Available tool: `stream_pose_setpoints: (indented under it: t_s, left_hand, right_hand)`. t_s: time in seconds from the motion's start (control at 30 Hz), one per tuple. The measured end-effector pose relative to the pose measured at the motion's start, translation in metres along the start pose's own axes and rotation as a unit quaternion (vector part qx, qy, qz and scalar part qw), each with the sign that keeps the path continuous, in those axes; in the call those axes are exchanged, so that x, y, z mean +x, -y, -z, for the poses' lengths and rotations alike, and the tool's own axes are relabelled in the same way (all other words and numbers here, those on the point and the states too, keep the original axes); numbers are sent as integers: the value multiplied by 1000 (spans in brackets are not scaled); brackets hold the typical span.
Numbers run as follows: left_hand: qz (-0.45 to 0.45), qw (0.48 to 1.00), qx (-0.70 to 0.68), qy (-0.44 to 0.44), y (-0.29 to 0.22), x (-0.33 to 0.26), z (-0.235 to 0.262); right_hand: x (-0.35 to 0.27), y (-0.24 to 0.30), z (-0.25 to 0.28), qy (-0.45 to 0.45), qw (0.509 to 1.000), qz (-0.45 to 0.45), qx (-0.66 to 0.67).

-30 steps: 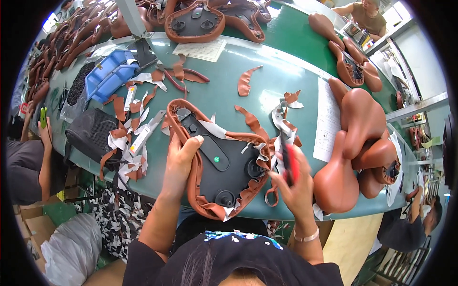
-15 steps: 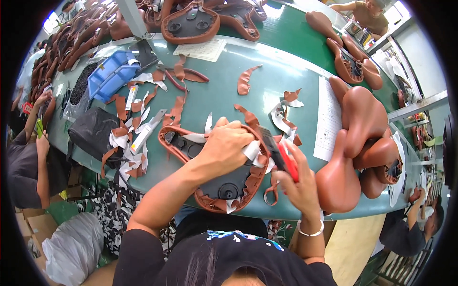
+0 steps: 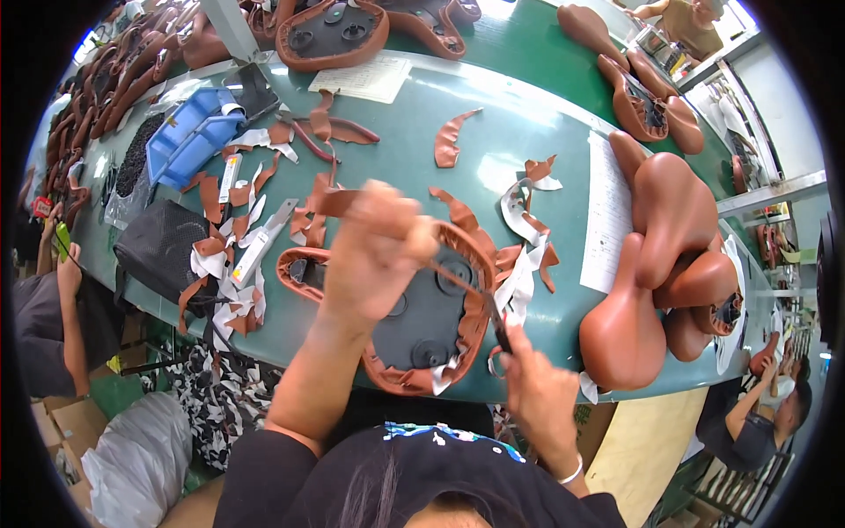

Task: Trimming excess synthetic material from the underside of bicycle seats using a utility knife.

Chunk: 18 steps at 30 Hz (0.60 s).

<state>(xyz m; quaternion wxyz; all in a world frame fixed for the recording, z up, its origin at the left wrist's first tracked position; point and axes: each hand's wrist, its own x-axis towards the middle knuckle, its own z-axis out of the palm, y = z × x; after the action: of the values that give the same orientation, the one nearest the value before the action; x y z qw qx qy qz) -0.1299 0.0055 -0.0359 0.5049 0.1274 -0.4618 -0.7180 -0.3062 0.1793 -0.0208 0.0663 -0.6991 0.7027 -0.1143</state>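
Green bench (image 3: 528, 106), glossy, curved edge nearest. Saddle (image 3: 414, 317) lies underside up at the near rim: black plastic base, brown leather folded raggedly round it. Left hand (image 3: 374, 255), blurred, fingers closed, pinching a thin brown strip (image 3: 453, 280) pulled up from the cover. Right hand (image 3: 537, 387) clenched round a dark tool (image 3: 497, 330) meeting that strip. Leather and white scraps (image 3: 238, 238) litter left; blue bin (image 3: 189, 141) behind; finished brown saddles (image 3: 660, 264) stacked right, smooth.
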Motion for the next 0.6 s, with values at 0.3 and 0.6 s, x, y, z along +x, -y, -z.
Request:
stream_pose_setpoints:
  t_s: [0.3,0.6]
  left_hand:
    - [-235,693,667,-139,8,34,24]
    - [141,966,141,-165,-13,-42,23]
  right_hand:
    - [61,-3,15,10,996,25,-82]
    - [121,-51,47,109,968,206,-89]
